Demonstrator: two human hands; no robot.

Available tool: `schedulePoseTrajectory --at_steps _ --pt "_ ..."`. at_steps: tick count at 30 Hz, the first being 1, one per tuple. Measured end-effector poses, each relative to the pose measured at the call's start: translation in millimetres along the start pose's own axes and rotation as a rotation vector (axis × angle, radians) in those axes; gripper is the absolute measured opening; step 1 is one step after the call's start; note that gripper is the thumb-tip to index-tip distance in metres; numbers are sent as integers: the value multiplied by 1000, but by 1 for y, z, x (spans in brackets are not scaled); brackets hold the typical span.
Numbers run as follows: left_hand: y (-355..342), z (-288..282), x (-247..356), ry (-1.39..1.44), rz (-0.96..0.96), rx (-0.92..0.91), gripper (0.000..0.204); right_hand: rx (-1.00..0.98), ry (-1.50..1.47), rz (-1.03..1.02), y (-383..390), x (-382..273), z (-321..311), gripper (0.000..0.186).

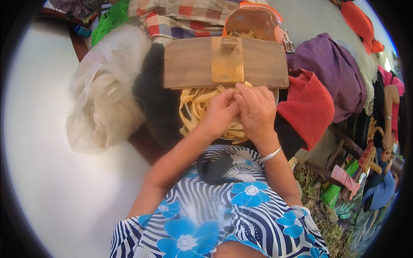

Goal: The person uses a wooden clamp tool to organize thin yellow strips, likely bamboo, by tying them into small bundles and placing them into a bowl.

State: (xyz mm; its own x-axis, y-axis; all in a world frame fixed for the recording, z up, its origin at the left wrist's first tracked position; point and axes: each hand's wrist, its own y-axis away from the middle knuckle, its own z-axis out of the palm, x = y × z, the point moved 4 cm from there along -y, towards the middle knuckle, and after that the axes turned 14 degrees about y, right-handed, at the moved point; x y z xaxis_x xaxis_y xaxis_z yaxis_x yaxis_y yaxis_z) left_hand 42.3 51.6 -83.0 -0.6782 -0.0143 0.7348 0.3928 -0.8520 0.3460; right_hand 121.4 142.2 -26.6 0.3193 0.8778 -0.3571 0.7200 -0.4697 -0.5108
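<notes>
My left hand (224, 106) and my right hand (258, 107) meet over a bowl of pale yellow flat strips (197, 107), fingers closed and touching; what they hold is mostly hidden between them. Just above my fingertips lies a wooden board (185, 62), resting across the far part of the bowl, with a lighter wooden block (227, 69) on its middle. A small bit of yellow strip shows at the board's near edge beside my right fingers. My forearms come up from the lower edge.
A translucent plastic bag (103, 103) is left, red cloth (307, 107) and purple cloth (327, 77) right. An orange-rimmed bag (251, 21) holding strips and checked fabric (172, 19) are behind. Another person's arm (389, 116) is at far right, near wooden frames and mixed items.
</notes>
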Motion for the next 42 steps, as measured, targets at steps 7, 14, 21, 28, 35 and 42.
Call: schedulePoseTrajectory --at_steps 7,14,21,28,35,42 --pt "58 -12 17 -483 -235 -145 22 -277 -17 120 28 26 -14 20" --pt "108 73 148 -1027 544 -373 22 -542 -815 -145 7 -58 -54 22" --pt "88 79 157 -458 546 -583 49 -500 -1612 -216 -25 -92 -99 15" --pt "28 36 48 165 -45 -164 32 -74 -340 259 -7 -4 -6 35" --pt "0 -2 10 -74 -155 -17 23 -114 65 139 3 19 16 21" --pt "18 5 29 -1147 690 8 27 -578 -546 610 34 27 34 21"
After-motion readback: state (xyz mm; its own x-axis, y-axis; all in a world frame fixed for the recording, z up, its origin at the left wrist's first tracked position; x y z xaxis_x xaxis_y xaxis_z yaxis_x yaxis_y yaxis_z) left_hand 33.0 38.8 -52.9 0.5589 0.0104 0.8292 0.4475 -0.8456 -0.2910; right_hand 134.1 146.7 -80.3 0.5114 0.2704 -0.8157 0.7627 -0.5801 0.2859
